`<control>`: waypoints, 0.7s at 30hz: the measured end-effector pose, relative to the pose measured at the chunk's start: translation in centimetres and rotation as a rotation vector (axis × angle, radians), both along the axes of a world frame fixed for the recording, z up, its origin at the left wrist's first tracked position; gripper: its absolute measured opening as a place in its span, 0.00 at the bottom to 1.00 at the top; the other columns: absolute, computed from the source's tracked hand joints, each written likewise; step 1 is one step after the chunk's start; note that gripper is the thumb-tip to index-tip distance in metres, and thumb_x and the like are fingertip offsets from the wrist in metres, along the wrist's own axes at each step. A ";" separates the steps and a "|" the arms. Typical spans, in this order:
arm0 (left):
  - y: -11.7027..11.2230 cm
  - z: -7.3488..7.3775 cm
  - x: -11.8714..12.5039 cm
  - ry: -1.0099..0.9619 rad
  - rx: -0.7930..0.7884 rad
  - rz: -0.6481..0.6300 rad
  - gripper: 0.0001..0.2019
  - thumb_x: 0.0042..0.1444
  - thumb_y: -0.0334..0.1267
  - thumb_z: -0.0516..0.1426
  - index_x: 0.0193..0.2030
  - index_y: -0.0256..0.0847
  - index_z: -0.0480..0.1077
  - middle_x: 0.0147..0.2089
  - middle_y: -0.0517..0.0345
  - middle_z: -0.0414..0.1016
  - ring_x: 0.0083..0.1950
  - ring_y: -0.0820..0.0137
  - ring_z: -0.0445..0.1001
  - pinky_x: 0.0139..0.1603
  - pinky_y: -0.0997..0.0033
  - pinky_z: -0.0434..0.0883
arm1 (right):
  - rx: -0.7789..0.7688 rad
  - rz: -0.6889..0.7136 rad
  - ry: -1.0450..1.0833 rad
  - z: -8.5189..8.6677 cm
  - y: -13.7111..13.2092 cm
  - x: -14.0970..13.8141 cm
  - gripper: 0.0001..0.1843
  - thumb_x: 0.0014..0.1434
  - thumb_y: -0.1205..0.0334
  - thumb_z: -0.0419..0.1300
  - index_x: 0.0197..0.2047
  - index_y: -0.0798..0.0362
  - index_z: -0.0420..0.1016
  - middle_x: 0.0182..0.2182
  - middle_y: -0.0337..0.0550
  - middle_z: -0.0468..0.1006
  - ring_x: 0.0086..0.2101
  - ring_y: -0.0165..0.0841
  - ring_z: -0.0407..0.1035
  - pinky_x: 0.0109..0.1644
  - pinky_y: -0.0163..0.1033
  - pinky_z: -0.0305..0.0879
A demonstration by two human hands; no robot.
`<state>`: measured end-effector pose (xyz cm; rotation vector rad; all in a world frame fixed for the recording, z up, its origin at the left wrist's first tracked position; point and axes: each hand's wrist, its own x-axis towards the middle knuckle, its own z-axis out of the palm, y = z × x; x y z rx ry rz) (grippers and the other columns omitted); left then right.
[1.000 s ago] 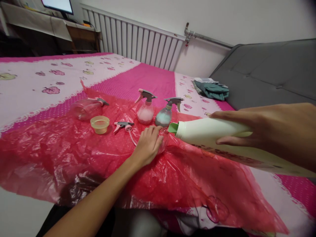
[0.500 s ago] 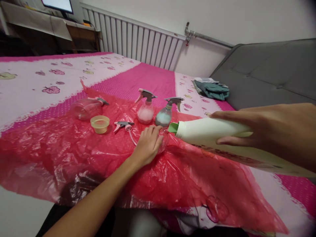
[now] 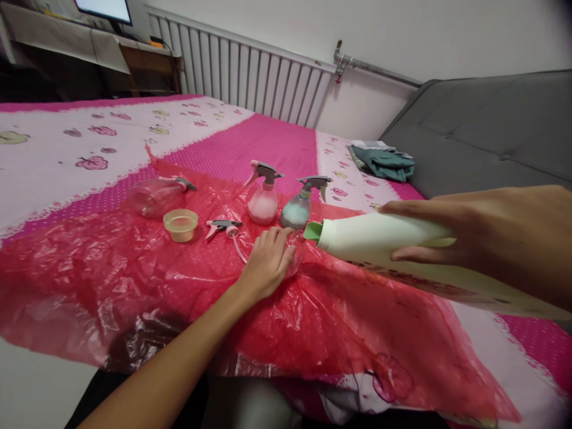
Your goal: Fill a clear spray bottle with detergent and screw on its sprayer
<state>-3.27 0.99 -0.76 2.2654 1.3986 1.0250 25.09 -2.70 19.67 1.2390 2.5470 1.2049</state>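
Note:
My right hand [image 3: 491, 238] grips a large pale green bottle [image 3: 379, 241], tipped on its side with its green spout [image 3: 313, 231] pointing left. The spout sits just above the open neck of a small clear bottle [image 3: 297, 244] on the red plastic sheet [image 3: 134, 280]. My left hand [image 3: 268, 262] is wrapped round that clear bottle and mostly hides it. A loose spray head with its tube [image 3: 226, 227] lies just left of my left hand. Behind stand a pink spray bottle [image 3: 263, 199] and a blue-grey spray bottle [image 3: 298, 205].
A yellow cap [image 3: 180, 224] and a clear spray bottle lying on its side [image 3: 154, 195] rest on the sheet at the left. The bed has a pink patterned cover [image 3: 89, 143]. Folded green cloth [image 3: 384, 162] lies by a grey headboard [image 3: 491, 131]. A radiator [image 3: 250, 80] lines the far wall.

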 end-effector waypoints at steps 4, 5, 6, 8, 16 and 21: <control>0.0 -0.1 0.0 0.001 0.003 0.007 0.21 0.75 0.43 0.43 0.67 0.36 0.63 0.61 0.41 0.70 0.60 0.54 0.68 0.66 0.47 0.67 | 0.001 -0.001 -0.003 -0.1 0.1 -0.1 0.39 0.63 0.21 0.44 0.59 0.33 0.80 0.32 0.42 0.87 0.22 0.46 0.77 0.24 0.37 0.49; 0.0 -0.1 0.0 0.002 0.005 0.007 0.21 0.75 0.43 0.43 0.67 0.36 0.63 0.61 0.42 0.70 0.59 0.54 0.68 0.66 0.47 0.67 | 0.004 -0.001 -0.004 -0.1 0.1 -0.1 0.39 0.63 0.21 0.44 0.59 0.33 0.80 0.32 0.42 0.87 0.22 0.46 0.77 0.24 0.38 0.48; 0.0 -0.1 0.0 0.003 0.007 0.007 0.21 0.75 0.42 0.43 0.67 0.36 0.63 0.61 0.42 0.70 0.59 0.54 0.68 0.66 0.47 0.67 | 0.005 -0.002 -0.005 -0.1 0.1 -0.1 0.40 0.63 0.20 0.43 0.59 0.33 0.80 0.31 0.42 0.87 0.22 0.46 0.77 0.24 0.38 0.48; 0.0 -0.1 -0.1 0.004 0.010 0.007 0.21 0.75 0.42 0.43 0.67 0.37 0.63 0.61 0.42 0.70 0.59 0.54 0.68 0.66 0.46 0.67 | 0.005 -0.005 -0.001 -0.1 0.0 -0.1 0.40 0.63 0.20 0.43 0.59 0.33 0.80 0.32 0.41 0.87 0.22 0.45 0.76 0.24 0.38 0.48; 0.1 -0.1 0.0 0.001 0.003 0.005 0.22 0.75 0.42 0.43 0.67 0.35 0.63 0.61 0.40 0.70 0.60 0.53 0.68 0.66 0.46 0.67 | 0.009 0.019 0.001 0.0 0.1 -0.2 0.40 0.64 0.21 0.42 0.58 0.34 0.81 0.30 0.42 0.86 0.21 0.45 0.76 0.23 0.37 0.48; 0.1 -0.2 0.0 -0.004 0.002 0.004 0.21 0.75 0.42 0.43 0.67 0.36 0.63 0.61 0.41 0.70 0.60 0.54 0.68 0.66 0.46 0.67 | 0.010 0.017 -0.004 0.0 0.2 -0.1 0.40 0.64 0.21 0.43 0.59 0.34 0.80 0.29 0.41 0.86 0.21 0.46 0.77 0.22 0.37 0.47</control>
